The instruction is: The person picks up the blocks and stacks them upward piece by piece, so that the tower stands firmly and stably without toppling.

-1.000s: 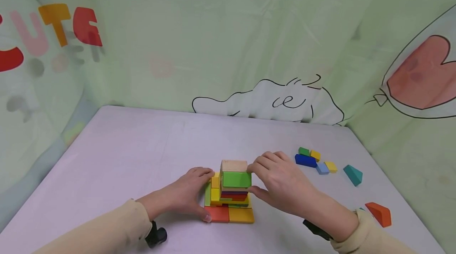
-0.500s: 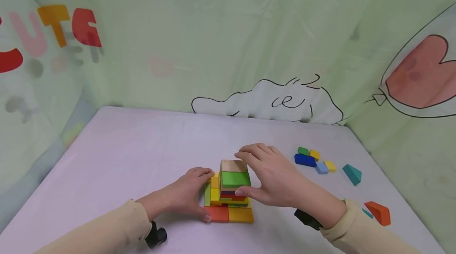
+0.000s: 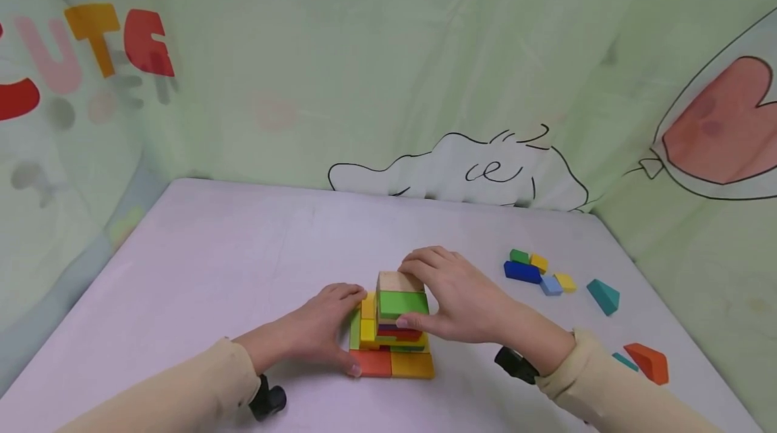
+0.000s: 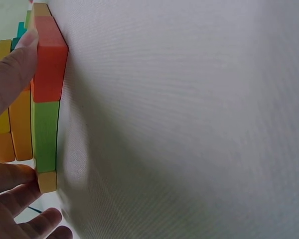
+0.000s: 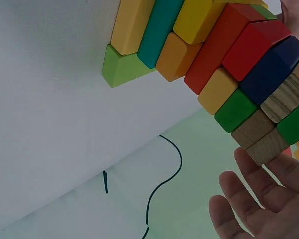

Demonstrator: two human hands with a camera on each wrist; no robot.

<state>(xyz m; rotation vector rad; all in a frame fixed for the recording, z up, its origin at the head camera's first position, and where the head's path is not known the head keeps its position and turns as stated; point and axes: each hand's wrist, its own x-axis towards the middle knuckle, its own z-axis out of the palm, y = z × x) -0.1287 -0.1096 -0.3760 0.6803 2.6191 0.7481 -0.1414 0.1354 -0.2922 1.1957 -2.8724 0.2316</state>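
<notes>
From the head, a little block tower (image 3: 388, 335) stands on the bench (image 3: 243, 251), close to the person. Its bottom is wide and its upper part is thin, with a green block (image 3: 403, 303) in front and a wood block (image 3: 396, 281) on the very top. The left hand (image 3: 322, 325) has its grip round the left side of the wide bottom, thumb by a red block (image 3: 372, 363) at the near corner. Next to that is a yellow-orange block (image 3: 413, 365), lying flat. The right hand (image 3: 461, 295) has its grip round the thin part, thumb in front and fingers up by the top. Off to the right lie some loose blocks (image 3: 522, 272) (blue, green and yellow ones, all bunched up), then a teal block (image 3: 603, 297). Nearer the right sleeve (image 3: 607, 379) is an orange block (image 3: 648, 362).

From the left wrist, the thumb (image 4: 26, 42) is on the red block. A long light green block (image 4: 46, 137) comes next, then a tan block (image 4: 47, 181), and fingers (image 4: 25, 196) touch that end.

From the right wrist, the tower looks slanted. Fingertips (image 5: 245, 158) touch its wood end, past a dark blue block (image 5: 274, 68). The right thumb is hidden here.
</notes>
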